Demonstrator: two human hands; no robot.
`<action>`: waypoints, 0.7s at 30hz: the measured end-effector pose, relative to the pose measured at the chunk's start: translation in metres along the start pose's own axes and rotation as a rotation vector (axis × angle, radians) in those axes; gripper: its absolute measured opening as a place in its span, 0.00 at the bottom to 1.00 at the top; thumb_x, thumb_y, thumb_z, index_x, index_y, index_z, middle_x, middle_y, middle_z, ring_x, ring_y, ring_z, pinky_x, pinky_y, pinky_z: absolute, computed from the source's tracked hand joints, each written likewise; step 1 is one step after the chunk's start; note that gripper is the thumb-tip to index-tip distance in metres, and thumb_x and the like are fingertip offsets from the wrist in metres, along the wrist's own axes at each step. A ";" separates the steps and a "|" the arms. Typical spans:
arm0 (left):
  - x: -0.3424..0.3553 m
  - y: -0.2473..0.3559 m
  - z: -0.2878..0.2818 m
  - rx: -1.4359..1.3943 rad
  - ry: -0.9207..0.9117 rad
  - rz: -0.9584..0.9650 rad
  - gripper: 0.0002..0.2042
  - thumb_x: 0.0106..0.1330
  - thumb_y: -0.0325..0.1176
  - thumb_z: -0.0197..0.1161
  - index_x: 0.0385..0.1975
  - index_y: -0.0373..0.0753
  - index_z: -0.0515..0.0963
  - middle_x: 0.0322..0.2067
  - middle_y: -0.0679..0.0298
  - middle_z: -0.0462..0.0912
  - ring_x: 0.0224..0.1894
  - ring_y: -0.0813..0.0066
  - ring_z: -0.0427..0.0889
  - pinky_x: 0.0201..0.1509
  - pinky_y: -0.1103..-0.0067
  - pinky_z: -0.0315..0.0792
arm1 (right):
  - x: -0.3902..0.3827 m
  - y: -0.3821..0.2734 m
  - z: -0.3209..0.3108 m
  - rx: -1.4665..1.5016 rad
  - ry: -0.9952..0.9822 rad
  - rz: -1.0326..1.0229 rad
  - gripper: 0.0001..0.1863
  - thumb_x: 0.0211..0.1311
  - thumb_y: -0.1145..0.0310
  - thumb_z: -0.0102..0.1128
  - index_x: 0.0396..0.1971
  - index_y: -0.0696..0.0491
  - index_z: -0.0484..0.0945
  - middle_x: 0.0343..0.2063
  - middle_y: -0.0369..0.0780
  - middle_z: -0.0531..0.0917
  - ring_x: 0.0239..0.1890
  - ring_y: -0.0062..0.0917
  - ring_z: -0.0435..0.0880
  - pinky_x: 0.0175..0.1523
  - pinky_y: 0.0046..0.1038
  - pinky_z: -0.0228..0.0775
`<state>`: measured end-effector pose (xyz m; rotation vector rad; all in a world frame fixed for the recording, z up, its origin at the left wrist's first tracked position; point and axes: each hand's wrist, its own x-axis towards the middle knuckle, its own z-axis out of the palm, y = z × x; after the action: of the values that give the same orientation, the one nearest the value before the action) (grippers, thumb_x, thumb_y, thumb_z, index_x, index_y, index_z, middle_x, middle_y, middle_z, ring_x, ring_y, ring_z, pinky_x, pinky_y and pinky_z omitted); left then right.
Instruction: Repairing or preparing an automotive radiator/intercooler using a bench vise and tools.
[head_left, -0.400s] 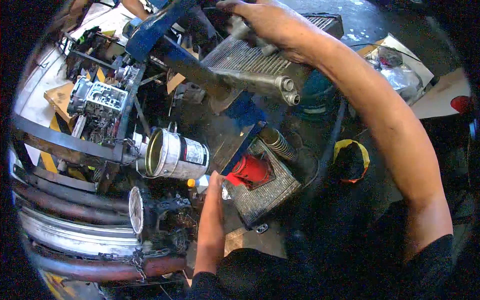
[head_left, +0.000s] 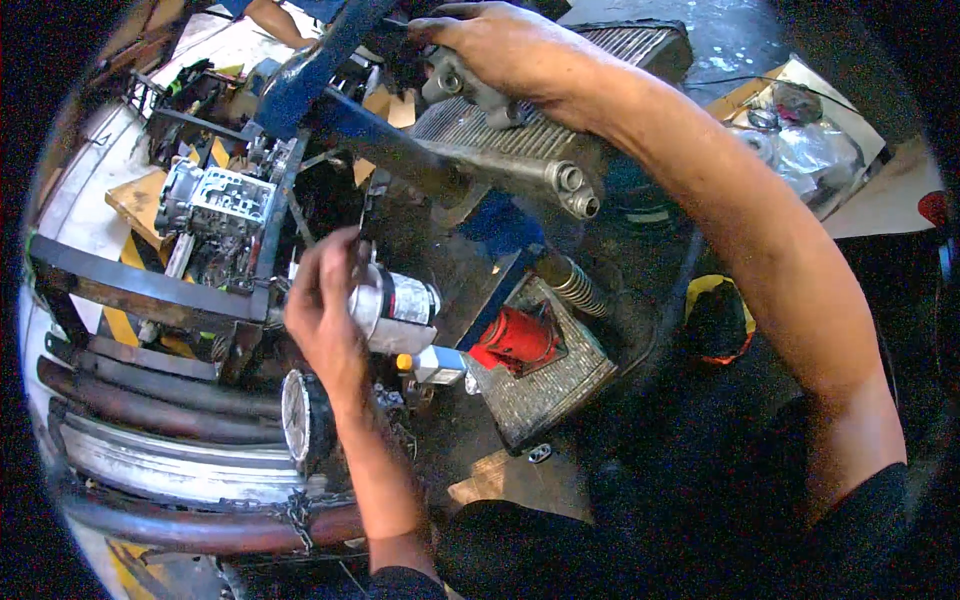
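Note:
My right hand (head_left: 495, 48), at the top of the view, is wrapped over a grey cast metal part (head_left: 470, 88) with a round port. That part is above a finned radiator-like core (head_left: 550, 125), partly covered by my arm. Just below, a metal pipe (head_left: 500, 165) ends in two round openings. My left hand (head_left: 325, 300) is raised at the left with bent fingers somewhat apart and nothing visible in it. It blocks the mouth of a white bucket (head_left: 395, 310) lying on its side; I cannot tell whether they touch.
A second finned core (head_left: 555, 385) with a red cylinder (head_left: 525, 335) on it lies below centre. Beside it stands a blue-grey bottle (head_left: 438, 364) with a yellow cap. At left are a steel frame (head_left: 150, 280), an engine part (head_left: 225, 195) and long pipes (head_left: 180, 455). Another person's arm (head_left: 275, 22) shows at upper left.
My left hand has moved left and up, from the blue-edged piece by the red cylinder to in front of the bucket. My right hand stays on the cast part. The view has shifted slightly.

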<state>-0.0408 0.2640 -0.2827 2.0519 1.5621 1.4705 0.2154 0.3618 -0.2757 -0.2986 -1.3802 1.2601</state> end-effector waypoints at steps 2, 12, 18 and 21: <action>0.015 0.036 0.044 -0.017 -0.125 0.026 0.18 0.67 0.38 0.58 0.48 0.29 0.75 0.39 0.57 0.81 0.41 0.75 0.78 0.48 0.80 0.70 | -0.002 -0.003 -0.009 -0.192 -0.043 0.048 0.17 0.67 0.70 0.40 0.50 0.60 0.73 0.37 0.41 0.81 0.35 0.22 0.77 0.35 0.23 0.70; 0.066 0.053 0.121 0.004 -0.114 0.195 0.23 0.58 0.42 0.68 0.42 0.25 0.77 0.34 0.55 0.84 0.33 0.74 0.79 0.43 0.77 0.72 | 0.012 0.011 -0.007 0.037 0.143 0.042 0.12 0.63 0.73 0.43 0.33 0.59 0.78 0.28 0.40 0.78 0.28 0.23 0.74 0.30 0.27 0.65; 0.077 0.042 0.114 0.045 -0.165 0.235 0.22 0.57 0.40 0.69 0.42 0.25 0.77 0.35 0.57 0.83 0.35 0.76 0.78 0.44 0.80 0.71 | 0.025 0.020 -0.008 0.125 0.236 0.065 0.10 0.54 0.77 0.47 0.23 0.60 0.79 0.22 0.42 0.78 0.23 0.26 0.74 0.26 0.29 0.64; 0.072 0.047 0.119 0.025 -0.131 0.212 0.22 0.58 0.38 0.69 0.43 0.25 0.77 0.35 0.58 0.83 0.36 0.76 0.78 0.45 0.81 0.70 | 0.026 0.025 -0.015 0.082 0.200 -0.037 0.09 0.50 0.78 0.49 0.22 0.62 0.80 0.22 0.45 0.79 0.23 0.31 0.77 0.27 0.33 0.66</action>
<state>0.0782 0.3497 -0.2698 2.3375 1.3572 1.3546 0.2082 0.3992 -0.2843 -0.3313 -1.1561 1.2193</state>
